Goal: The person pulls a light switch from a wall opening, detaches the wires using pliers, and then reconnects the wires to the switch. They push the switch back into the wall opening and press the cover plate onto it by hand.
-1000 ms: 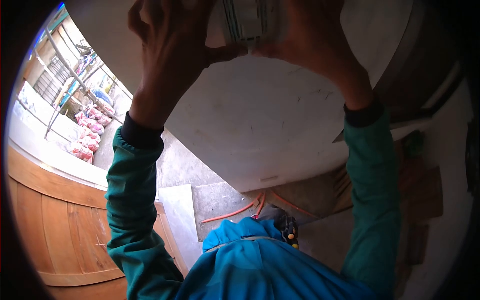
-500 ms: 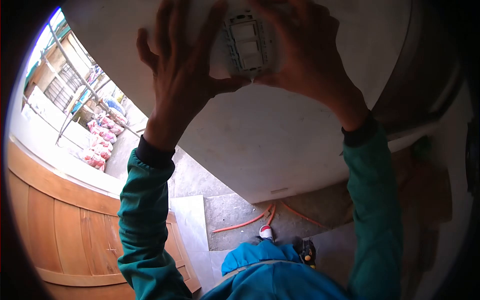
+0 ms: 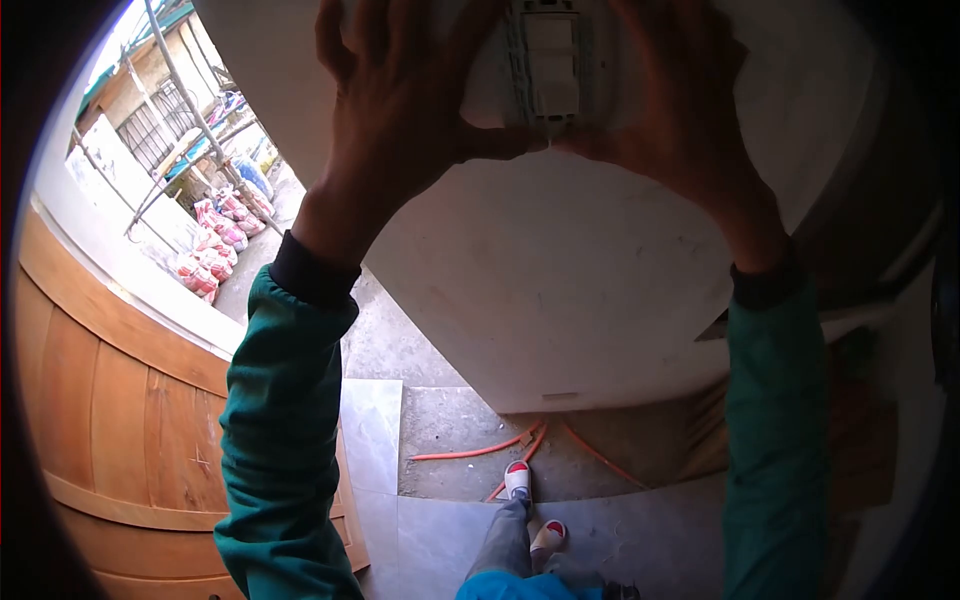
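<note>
A white wall switch (image 3: 553, 62) with two rocker-like modules in a mounting frame is set in the white wall (image 3: 540, 270) at the top of the head view. My left hand (image 3: 405, 100) is around its left side, index finger raised along the edge and the other fingers spread. My right hand (image 3: 680, 110) frames the right side the same way. Both thumbs point inward and almost meet just under the switch's lower edge. The hands grip the switch's outline between them. Some fingertips lie beyond the top of the view.
A wooden panel door (image 3: 120, 400) stands at the left, beside an opening with filled sacks (image 3: 215, 245) and poles outside. Orange conduits (image 3: 480, 453) come out of the floor at the wall's foot. Floor tiles (image 3: 420, 540) lie around my feet.
The switch and both hands appear shifted right and slightly up as the view moves. More of my legs and both shoes show now. The hands keep the same hold around the switch.
</note>
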Demonstrator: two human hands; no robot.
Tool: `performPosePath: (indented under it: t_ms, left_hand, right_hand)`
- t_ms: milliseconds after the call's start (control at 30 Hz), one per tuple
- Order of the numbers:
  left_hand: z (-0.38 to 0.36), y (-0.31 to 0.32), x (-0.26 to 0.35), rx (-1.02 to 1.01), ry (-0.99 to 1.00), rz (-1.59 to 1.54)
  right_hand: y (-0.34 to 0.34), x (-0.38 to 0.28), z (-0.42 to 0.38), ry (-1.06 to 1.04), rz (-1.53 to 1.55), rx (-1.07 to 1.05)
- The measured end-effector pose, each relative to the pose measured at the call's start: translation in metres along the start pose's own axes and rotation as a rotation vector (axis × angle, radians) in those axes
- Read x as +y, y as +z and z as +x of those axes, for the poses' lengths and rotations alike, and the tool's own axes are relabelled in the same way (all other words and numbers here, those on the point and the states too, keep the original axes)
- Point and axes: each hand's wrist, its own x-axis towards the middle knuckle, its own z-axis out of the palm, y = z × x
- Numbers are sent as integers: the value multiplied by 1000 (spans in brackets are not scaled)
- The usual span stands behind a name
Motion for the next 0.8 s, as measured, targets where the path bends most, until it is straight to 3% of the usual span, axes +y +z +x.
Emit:
performPosePath:
  t_ms: [800]
  left_hand:
    - [2,4,-3,53,17,83]
  right_hand:
    - [10,11,-4,-178,14,172]
